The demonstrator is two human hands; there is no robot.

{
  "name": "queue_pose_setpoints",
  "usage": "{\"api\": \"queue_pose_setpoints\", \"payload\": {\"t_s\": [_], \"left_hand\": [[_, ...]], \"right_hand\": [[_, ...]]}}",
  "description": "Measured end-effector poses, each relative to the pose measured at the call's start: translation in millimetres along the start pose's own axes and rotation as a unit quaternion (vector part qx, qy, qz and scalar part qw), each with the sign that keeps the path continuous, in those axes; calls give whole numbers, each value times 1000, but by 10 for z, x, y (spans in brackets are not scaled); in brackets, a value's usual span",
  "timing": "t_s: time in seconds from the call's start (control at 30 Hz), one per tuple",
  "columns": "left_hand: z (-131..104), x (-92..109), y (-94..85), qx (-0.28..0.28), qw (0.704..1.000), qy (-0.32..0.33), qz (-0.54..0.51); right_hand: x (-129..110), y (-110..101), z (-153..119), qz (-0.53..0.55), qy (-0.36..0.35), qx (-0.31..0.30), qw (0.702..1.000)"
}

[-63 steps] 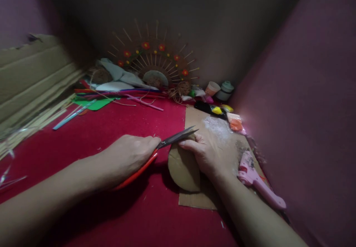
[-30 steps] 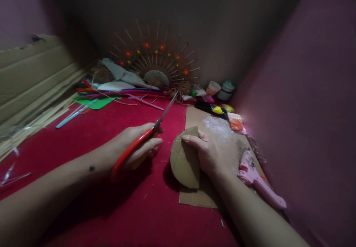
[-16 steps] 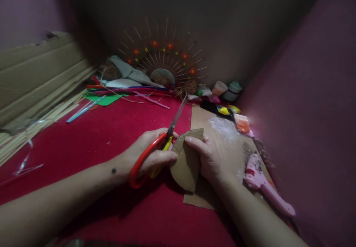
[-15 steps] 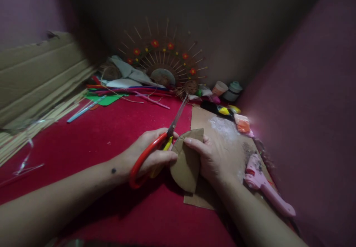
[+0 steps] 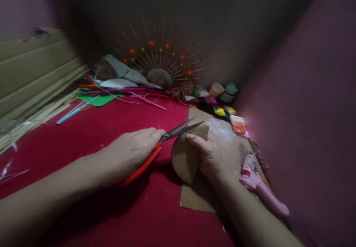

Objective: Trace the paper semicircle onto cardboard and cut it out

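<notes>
Left grip (image 5: 136, 147) clenched on red-handled scissors (image 5: 143, 166), parted blades (image 5: 185, 129) beyond it at cardboard piece (image 5: 184, 158), right grip (image 5: 213, 160) pinching that close by, likely for steadiness.

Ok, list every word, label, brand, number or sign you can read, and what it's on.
None readable.
Scissors and cut cardboard piece: no lettering visible.
Pink glue gun, small cup, orange packet: any print is too small or blurred to read.

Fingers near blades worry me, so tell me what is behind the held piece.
Behind the piece, the cardboard and red surface show past its edges. Most fingertips of the right hand are covered.
</notes>
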State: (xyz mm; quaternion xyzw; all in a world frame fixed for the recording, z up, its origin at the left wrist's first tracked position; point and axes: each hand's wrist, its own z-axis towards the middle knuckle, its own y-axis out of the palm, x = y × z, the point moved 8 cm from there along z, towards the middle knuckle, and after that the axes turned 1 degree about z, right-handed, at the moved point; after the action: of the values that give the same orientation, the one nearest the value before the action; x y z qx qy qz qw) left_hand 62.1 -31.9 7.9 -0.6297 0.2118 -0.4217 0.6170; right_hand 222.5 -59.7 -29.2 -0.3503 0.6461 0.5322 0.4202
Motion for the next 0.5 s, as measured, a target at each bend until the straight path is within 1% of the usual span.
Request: {"api": "queue_pose_setpoints", "payload": {"t_s": [0.03, 0.1, 0.17, 0.23, 0.4, 0.5], "left_hand": [[7, 8, 31, -24, 1000, -10, 11], [22, 28, 63, -44, 998, -21, 26], [35, 46, 63, -36, 999, -23, 32], [40, 53, 58, -26, 999, -23, 32], [23, 47, 75, -34, 999, -22, 24], [19, 28, 77, -28, 999, -18, 29]], "right_hand": [[-16, -3, 4, -3, -6, 1, 1000], [-59, 0, 6, -7, -25, 5, 1000], [-90, 14, -2, -9, -31, 8, 999], [-101, 40, -15, -15, -19, 8, 1000], [-124, 67, -42, -27, 0, 16, 1000], [-97, 62, -35, -11, 6, 12, 1000]]}}
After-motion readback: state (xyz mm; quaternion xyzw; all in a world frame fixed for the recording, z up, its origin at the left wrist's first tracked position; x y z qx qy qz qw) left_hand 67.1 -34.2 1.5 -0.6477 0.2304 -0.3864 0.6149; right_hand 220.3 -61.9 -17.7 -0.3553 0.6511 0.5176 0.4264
